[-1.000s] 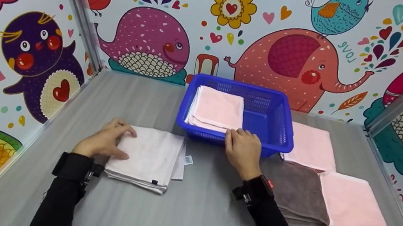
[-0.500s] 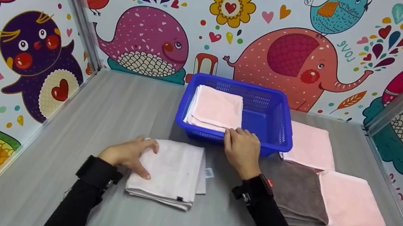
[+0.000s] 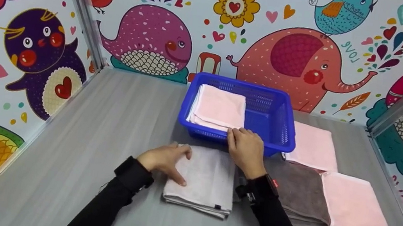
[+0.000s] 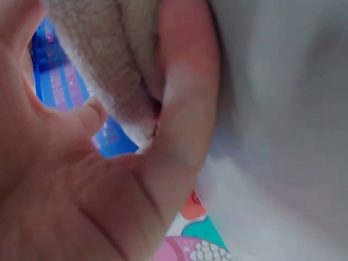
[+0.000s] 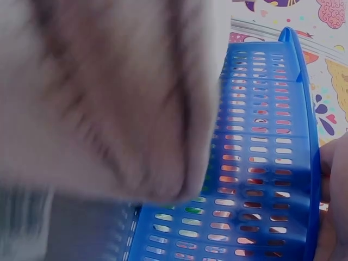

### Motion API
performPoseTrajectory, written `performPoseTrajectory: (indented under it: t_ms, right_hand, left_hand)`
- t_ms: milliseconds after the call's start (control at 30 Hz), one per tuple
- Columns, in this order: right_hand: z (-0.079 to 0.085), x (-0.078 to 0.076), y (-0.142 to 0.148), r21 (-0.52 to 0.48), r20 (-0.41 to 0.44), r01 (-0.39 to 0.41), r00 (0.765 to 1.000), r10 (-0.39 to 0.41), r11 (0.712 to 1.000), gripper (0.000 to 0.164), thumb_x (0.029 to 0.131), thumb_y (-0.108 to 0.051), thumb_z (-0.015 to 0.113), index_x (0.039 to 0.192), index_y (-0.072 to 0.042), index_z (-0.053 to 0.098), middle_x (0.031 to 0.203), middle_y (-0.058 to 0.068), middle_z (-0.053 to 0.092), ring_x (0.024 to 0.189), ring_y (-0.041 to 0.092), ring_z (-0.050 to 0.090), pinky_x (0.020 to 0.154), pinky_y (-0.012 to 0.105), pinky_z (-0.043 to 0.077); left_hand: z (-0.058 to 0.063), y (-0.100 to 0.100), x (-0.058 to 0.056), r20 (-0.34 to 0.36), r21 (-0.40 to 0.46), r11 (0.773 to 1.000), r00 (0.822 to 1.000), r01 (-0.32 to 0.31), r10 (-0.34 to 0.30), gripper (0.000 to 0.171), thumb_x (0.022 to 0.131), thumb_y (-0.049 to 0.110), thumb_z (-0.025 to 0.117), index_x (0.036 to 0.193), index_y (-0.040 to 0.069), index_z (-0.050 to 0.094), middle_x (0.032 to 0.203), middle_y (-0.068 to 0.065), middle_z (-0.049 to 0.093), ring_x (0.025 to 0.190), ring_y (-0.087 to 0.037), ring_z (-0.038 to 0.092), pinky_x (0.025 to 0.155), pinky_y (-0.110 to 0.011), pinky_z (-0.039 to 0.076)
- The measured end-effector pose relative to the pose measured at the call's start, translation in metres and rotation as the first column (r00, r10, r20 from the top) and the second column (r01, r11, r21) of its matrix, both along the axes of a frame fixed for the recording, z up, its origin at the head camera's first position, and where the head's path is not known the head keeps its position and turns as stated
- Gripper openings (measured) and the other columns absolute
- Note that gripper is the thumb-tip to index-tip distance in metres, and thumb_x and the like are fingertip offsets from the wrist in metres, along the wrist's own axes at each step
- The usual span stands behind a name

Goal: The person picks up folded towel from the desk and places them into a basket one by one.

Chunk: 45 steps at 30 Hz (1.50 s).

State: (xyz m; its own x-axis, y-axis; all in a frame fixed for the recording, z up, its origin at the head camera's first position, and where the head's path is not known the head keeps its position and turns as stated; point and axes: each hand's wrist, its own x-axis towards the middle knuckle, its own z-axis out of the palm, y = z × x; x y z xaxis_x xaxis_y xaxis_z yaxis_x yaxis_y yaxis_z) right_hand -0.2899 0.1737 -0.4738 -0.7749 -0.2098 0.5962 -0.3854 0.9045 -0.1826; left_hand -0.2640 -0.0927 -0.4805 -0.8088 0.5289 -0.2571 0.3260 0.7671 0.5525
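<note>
Left hand (image 3: 163, 159) slid white towel (image 3: 204, 180) right; basket (image 3: 282, 128) unmoved.

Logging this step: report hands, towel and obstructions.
Left hand grips folded white towel at its left edge. Right hand holds blue basket front rim. Pink towel fills basket's left side; right side bare.
</note>
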Motion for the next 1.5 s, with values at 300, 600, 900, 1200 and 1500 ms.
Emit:
performPoseTrajectory:
  t_ms: [300, 600, 900, 1200, 1500]
  right_hand:
    - [0.003, 0.0, 0.003, -0.015, 0.056, -0.019, 0.998, 0.02, 1.0, 0.039, 0.106, -0.03, 0.055, 0.079, -0.007, 0.07, 0.079, 0.011, 0.071, 0.077, 0.039, 0.069, 0.071, 0.054, 0.054]
    - [0.007, 0.013, 0.013, -0.125, 0.072, -0.087, 0.993, 0.097, 0.988, 0.018, 0.097, -0.024, 0.071, 0.103, -0.009, 0.077, 0.097, 0.009, 0.073, 0.09, 0.034, 0.068, 0.079, 0.051, 0.055]
    - [-0.005, 0.049, 0.018, -0.138, -0.15, -0.147, 0.981, 0.126, 0.979, 0.015, 0.094, -0.019, 0.074, 0.084, -0.008, 0.069, 0.079, 0.006, 0.063, 0.07, 0.023, 0.057, 0.062, 0.039, 0.049]
    - [-0.02, 0.071, 0.022, -0.197, 0.569, 0.045, 0.819, 0.077, 0.979, 0.089, 0.09, -0.042, 0.078, 0.155, 0.004, 0.039, 0.146, 0.036, 0.052, 0.131, 0.058, 0.051, 0.106, 0.066, 0.046]
    - [-0.029, 0.068, 0.02, -0.379, 0.661, 0.027, 0.707, 0.25, 0.925, 0.102, 0.085, -0.03, 0.086, 0.164, -0.005, 0.026, 0.158, 0.028, 0.044, 0.142, 0.044, 0.048, 0.114, 0.06, 0.041]
  left_hand:
    - [-0.002, 0.007, 0.0, -0.039, 0.048, 0.998, 0.998, 0.051, -0.049, 0.07, 0.07, 0.041, 0.096, 0.12, 0.017, 0.053, 0.118, -0.014, 0.055, 0.102, -0.027, 0.058, 0.091, -0.047, 0.054]
    - [-0.006, -0.004, -0.005, -0.05, 0.143, 0.988, 0.997, 0.061, -0.054, 0.05, 0.083, 0.039, 0.086, 0.12, 0.019, 0.059, 0.119, -0.012, 0.061, 0.11, -0.028, 0.056, 0.097, -0.048, 0.049]
    - [-0.008, -0.014, -0.009, -0.021, 0.256, 0.962, 0.995, 0.095, -0.092, 0.046, 0.086, 0.026, 0.084, 0.123, 0.01, 0.064, 0.085, -0.002, 0.052, 0.085, -0.015, 0.049, 0.082, -0.033, 0.045]
    - [-0.018, -0.01, -0.006, 0.086, 0.333, 0.925, 0.983, -0.18, 0.161, 0.072, 0.066, 0.016, 0.099, 0.113, 0.005, 0.045, 0.104, -0.012, 0.058, 0.1, -0.025, 0.058, 0.086, -0.038, 0.05]
    - [-0.014, -0.002, 0.0, 0.121, 0.311, 0.901, 0.953, -0.302, 0.278, 0.083, 0.06, 0.011, 0.101, 0.122, 0.004, 0.045, 0.092, -0.012, 0.061, 0.083, -0.023, 0.057, 0.071, -0.034, 0.048]
